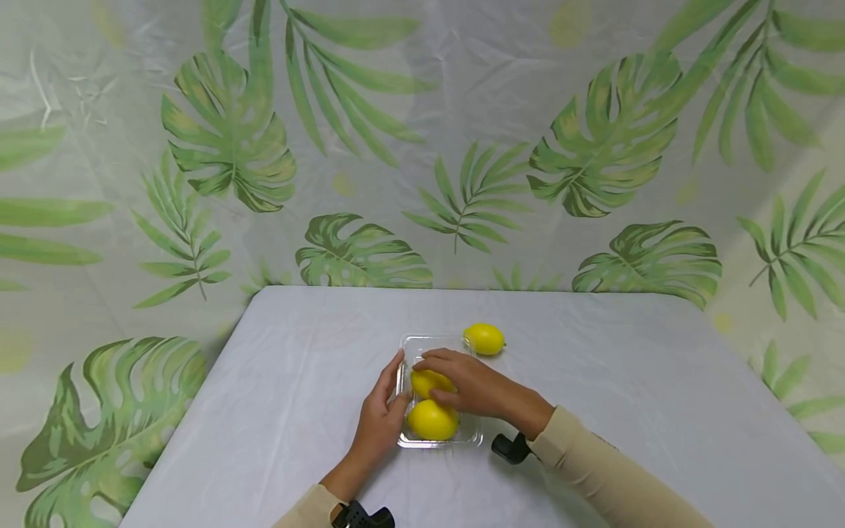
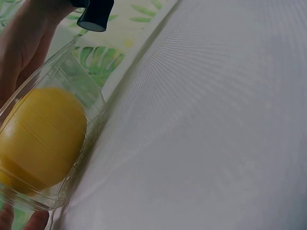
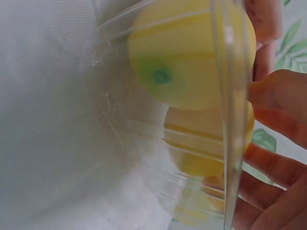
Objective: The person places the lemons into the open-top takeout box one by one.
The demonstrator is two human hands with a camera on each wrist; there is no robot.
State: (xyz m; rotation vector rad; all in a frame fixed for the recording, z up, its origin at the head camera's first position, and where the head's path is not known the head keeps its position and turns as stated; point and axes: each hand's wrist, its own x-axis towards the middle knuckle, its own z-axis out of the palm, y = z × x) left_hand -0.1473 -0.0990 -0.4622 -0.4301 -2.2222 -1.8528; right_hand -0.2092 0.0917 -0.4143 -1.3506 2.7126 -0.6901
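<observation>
A clear plastic container [image 1: 472,434] stands on the table, long side pointing away from me. Two yellow lemons lie inside it, a front lemon [image 1: 433,421] and a rear lemon [image 1: 426,383] right behind. My left hand [image 1: 381,411] holds the container's left side, thumb at the rim and fingers along the outer wall. From the right, my right hand [image 1: 470,381] reaches over the rim and grips the rear lemon between thumb and fingers. Through the clear wall, the right wrist view shows the front lemon [image 3: 192,57] with its greenish tip. A third lemon [image 1: 485,339] lies outside, beyond the container's far right corner.
A white cloth covers the table [image 1: 317,352]. Behind it hangs a pale curtain [image 1: 475,110] printed with green leaves. Dark wrist cameras sit on both forearms, the right camera [image 1: 510,448] just beside the container's near right corner.
</observation>
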